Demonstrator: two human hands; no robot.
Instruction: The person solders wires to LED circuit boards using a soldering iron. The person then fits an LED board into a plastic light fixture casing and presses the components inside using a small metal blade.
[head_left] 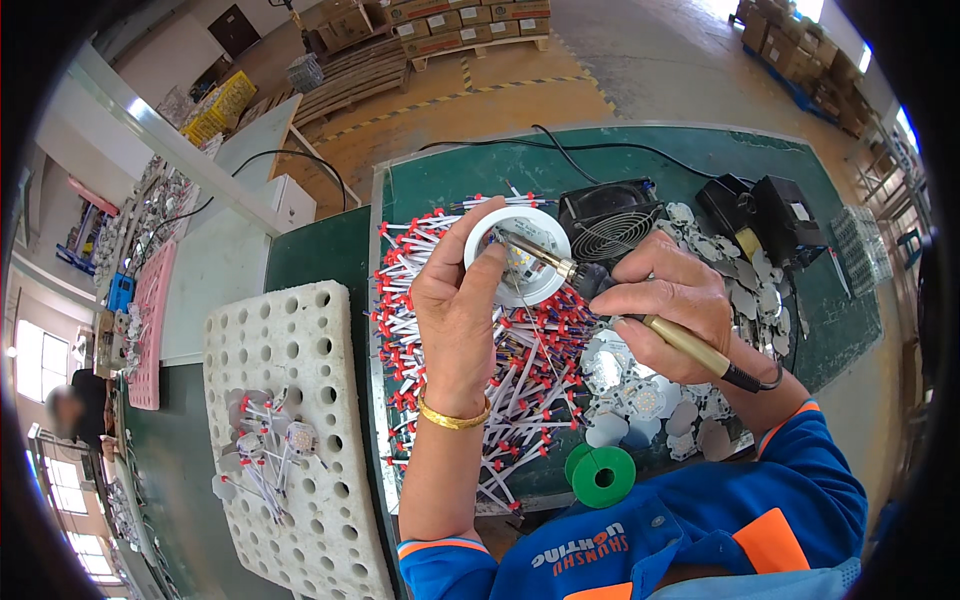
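My left hand [452, 315] grips a round white lamp housing [530, 213] above the worktable, its thumb reaching inside the ring. An LED board [522, 262] shows within the housing, partly covered by the thumb and a metal tip. My right hand [675, 300] is closed around a soldering iron [690, 347] with a tan handle, and the iron's tip points into the housing. A thin solder wire [541, 338] hangs below the housing near my left thumb. Whether the tip touches the board is hard to make out. A green solder spool [614, 480] sits at the near edge.
White wires with red ends [510, 400] are heaped under my hands. LED boards and discs [645, 395] lie to the right. Behind stand a black fan [607, 215] and a black power unit [788, 222]. A perforated foam board [240, 345] at left carries several wired boards.
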